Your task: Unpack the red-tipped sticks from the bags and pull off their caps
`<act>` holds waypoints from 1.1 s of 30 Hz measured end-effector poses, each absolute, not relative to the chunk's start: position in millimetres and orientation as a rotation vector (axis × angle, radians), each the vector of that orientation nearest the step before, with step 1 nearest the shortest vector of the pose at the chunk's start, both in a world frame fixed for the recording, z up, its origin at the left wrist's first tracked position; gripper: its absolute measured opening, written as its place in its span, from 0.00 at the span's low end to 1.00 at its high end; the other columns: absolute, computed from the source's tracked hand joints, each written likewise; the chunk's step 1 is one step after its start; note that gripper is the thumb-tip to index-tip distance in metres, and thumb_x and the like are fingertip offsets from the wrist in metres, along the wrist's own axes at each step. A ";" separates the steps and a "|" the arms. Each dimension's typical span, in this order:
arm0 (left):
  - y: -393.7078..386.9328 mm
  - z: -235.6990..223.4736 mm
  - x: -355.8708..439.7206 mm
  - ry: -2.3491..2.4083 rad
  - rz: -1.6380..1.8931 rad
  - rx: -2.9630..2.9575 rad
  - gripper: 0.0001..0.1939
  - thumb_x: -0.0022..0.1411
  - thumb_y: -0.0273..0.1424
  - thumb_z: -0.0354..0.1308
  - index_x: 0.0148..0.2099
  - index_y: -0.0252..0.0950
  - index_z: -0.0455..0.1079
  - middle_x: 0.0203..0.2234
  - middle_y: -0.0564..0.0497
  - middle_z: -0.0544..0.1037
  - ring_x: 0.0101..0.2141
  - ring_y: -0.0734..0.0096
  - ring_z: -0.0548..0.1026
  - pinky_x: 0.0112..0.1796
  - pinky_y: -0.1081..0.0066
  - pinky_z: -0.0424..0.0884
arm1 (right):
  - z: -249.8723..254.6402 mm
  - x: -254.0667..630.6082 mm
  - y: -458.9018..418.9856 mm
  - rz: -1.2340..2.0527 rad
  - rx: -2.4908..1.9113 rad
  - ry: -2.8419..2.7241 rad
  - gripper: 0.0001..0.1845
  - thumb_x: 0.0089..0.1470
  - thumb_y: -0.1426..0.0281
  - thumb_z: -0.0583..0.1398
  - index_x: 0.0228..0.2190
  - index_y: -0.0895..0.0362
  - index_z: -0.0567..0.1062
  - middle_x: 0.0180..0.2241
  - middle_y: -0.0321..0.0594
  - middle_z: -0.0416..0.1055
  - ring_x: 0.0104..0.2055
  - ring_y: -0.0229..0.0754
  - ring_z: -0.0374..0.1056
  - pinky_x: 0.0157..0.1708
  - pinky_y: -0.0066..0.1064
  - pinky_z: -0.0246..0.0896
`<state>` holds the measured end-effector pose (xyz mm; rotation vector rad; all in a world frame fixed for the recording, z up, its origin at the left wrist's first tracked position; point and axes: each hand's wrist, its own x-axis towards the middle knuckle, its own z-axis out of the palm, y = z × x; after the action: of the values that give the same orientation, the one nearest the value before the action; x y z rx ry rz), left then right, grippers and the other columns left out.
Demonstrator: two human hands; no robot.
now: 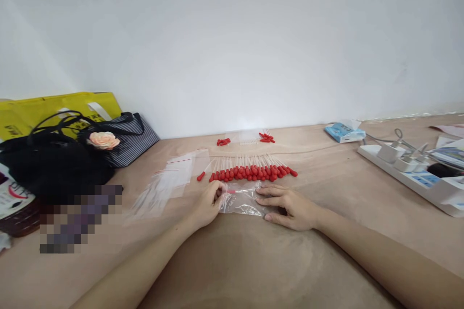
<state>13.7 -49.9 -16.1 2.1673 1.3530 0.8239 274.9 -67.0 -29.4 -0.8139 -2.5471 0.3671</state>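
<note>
My left hand is closed, its thumb and fingers pinching the left end of a clear plastic bag. Inside or under that end shows a short red piece, like the bulb of a dropper, with a pale stem running right. My right hand lies over the bag's right end, fingers stretched and spread, thumb near the lower corner. Just beyond the bag is a row of droppers with red rubber bulbs towards me and thin clear stems pointing away. One dropper lies slightly apart at the row's left.
Flat zip bags with red lines fan out at the left. Near the wall lie more red-bulbed droppers. A tissue pack and a power strip with plugs are at the right. Black bag and yellow bag stand left.
</note>
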 end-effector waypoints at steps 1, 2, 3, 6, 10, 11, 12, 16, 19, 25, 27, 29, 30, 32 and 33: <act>-50.1 -11.8 9.3 1.333 0.816 2.124 0.06 0.56 0.33 0.49 0.30 0.36 0.61 0.23 0.55 0.67 0.23 0.76 0.66 0.25 0.74 0.64 | -29.2 274.9 -67.1 0.371 -0.820 -2.549 0.25 0.52 0.59 0.55 0.51 0.54 0.65 0.52 0.46 0.61 0.55 0.48 0.55 0.53 0.44 0.51; -50.0 -6.2 3.4 1.316 0.817 2.074 0.07 0.55 0.34 0.50 0.29 0.36 0.61 0.22 0.55 0.68 0.23 0.76 0.67 0.25 0.74 0.65 | -29.0 274.9 -67.1 0.376 -0.827 -2.550 0.25 0.52 0.59 0.55 0.51 0.54 0.65 0.52 0.47 0.61 0.55 0.48 0.56 0.53 0.44 0.51; -49.7 0.4 -3.7 1.310 0.842 2.018 0.08 0.54 0.35 0.52 0.29 0.35 0.61 0.21 0.55 0.69 0.22 0.76 0.68 0.24 0.74 0.66 | -29.0 274.9 -67.2 0.380 -0.834 -2.552 0.25 0.52 0.59 0.55 0.50 0.55 0.65 0.52 0.47 0.61 0.55 0.48 0.56 0.53 0.44 0.51; -47.4 21.9 -27.1 1.383 1.202 1.843 0.09 0.48 0.35 0.57 0.27 0.35 0.61 0.19 0.55 0.71 0.19 0.76 0.69 0.23 0.74 0.68 | -29.3 274.9 -67.1 0.388 -0.848 -2.555 0.25 0.52 0.59 0.55 0.50 0.55 0.66 0.52 0.47 0.61 0.54 0.47 0.57 0.53 0.44 0.51; -43.1 32.6 -42.1 1.456 1.906 1.668 0.10 0.46 0.32 0.60 0.29 0.35 0.62 0.22 0.55 0.73 0.23 0.75 0.73 0.27 0.73 0.71 | -29.8 274.7 -67.1 0.385 -0.854 -2.553 0.25 0.51 0.59 0.55 0.50 0.55 0.66 0.52 0.47 0.61 0.54 0.47 0.56 0.53 0.44 0.51; -41.3 29.8 -41.0 1.453 1.956 1.697 0.10 0.46 0.31 0.60 0.30 0.35 0.63 0.23 0.54 0.73 0.25 0.74 0.74 0.29 0.73 0.72 | -29.8 274.7 -67.2 0.388 -0.854 -2.554 0.25 0.52 0.59 0.55 0.50 0.56 0.66 0.52 0.47 0.61 0.54 0.47 0.56 0.53 0.44 0.52; -39.0 25.5 -38.3 1.448 1.957 1.756 0.10 0.46 0.31 0.61 0.31 0.35 0.64 0.25 0.54 0.74 0.26 0.74 0.74 0.30 0.73 0.72 | -29.7 274.7 -67.2 0.392 -0.852 -2.555 0.25 0.52 0.59 0.55 0.50 0.56 0.66 0.52 0.48 0.61 0.54 0.47 0.57 0.53 0.44 0.52; -24.6 4.1 -16.7 1.374 1.721 2.179 0.05 0.51 0.30 0.58 0.32 0.34 0.67 0.28 0.52 0.73 0.28 0.75 0.74 0.32 0.74 0.72 | -29.8 274.8 -67.2 0.396 -0.837 -2.542 0.25 0.52 0.59 0.55 0.49 0.56 0.66 0.51 0.48 0.62 0.53 0.48 0.58 0.52 0.44 0.53; -11.7 -4.4 2.6 1.270 1.566 2.512 0.03 0.53 0.29 0.56 0.31 0.35 0.69 0.26 0.52 0.74 0.29 0.75 0.73 0.31 0.74 0.71 | -30.1 274.7 -66.8 0.389 -0.826 -2.538 0.25 0.52 0.59 0.55 0.49 0.56 0.66 0.51 0.48 0.62 0.53 0.48 0.58 0.52 0.43 0.52; 3.3 -7.9 27.2 1.506 1.208 2.716 0.07 0.52 0.34 0.58 0.27 0.36 0.69 0.23 0.52 0.75 0.26 0.70 0.72 0.29 0.71 0.67 | -29.8 274.7 -66.0 0.380 -0.839 -2.554 0.25 0.52 0.59 0.55 0.49 0.56 0.66 0.51 0.47 0.62 0.53 0.47 0.57 0.52 0.43 0.52; 2.9 -5.2 28.8 1.532 1.152 2.685 0.09 0.49 0.37 0.60 0.27 0.36 0.69 0.23 0.52 0.75 0.27 0.68 0.72 0.31 0.69 0.67 | -29.3 274.7 -66.2 0.383 -0.850 -2.555 0.25 0.52 0.59 0.55 0.49 0.56 0.67 0.52 0.47 0.62 0.53 0.47 0.57 0.52 0.42 0.52; -1.0 -1.5 27.5 1.502 1.165 2.608 0.12 0.47 0.40 0.61 0.29 0.36 0.69 0.26 0.51 0.75 0.30 0.67 0.72 0.34 0.68 0.67 | -28.8 274.5 -66.4 0.391 -0.860 -2.555 0.25 0.51 0.59 0.55 0.49 0.56 0.67 0.52 0.47 0.62 0.53 0.47 0.57 0.53 0.42 0.51; -4.2 -0.2 26.1 1.506 1.176 2.546 0.12 0.48 0.40 0.60 0.30 0.36 0.69 0.27 0.51 0.74 0.31 0.68 0.71 0.34 0.68 0.67 | -28.6 274.4 -66.5 0.395 -0.863 -2.554 0.25 0.51 0.59 0.55 0.49 0.56 0.67 0.52 0.46 0.62 0.53 0.47 0.57 0.53 0.42 0.51; -13.2 -0.1 23.0 1.568 1.178 2.360 0.12 0.50 0.40 0.57 0.29 0.35 0.66 0.26 0.51 0.72 0.29 0.69 0.70 0.33 0.68 0.67 | -28.5 274.3 -66.6 0.401 -0.862 -2.554 0.25 0.51 0.59 0.56 0.49 0.56 0.66 0.52 0.46 0.62 0.53 0.47 0.57 0.53 0.42 0.51; -18.6 -1.6 21.6 1.588 1.158 2.246 0.13 0.51 0.40 0.57 0.27 0.35 0.65 0.25 0.52 0.71 0.28 0.70 0.70 0.32 0.68 0.68 | -28.6 274.2 -66.6 0.402 -0.861 -2.554 0.25 0.51 0.59 0.56 0.49 0.56 0.66 0.52 0.47 0.62 0.53 0.47 0.57 0.52 0.42 0.52</act>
<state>21.6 -18.6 -1.6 2.2455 1.5882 1.1583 274.2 -66.6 -28.6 -0.8610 -2.5539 0.4015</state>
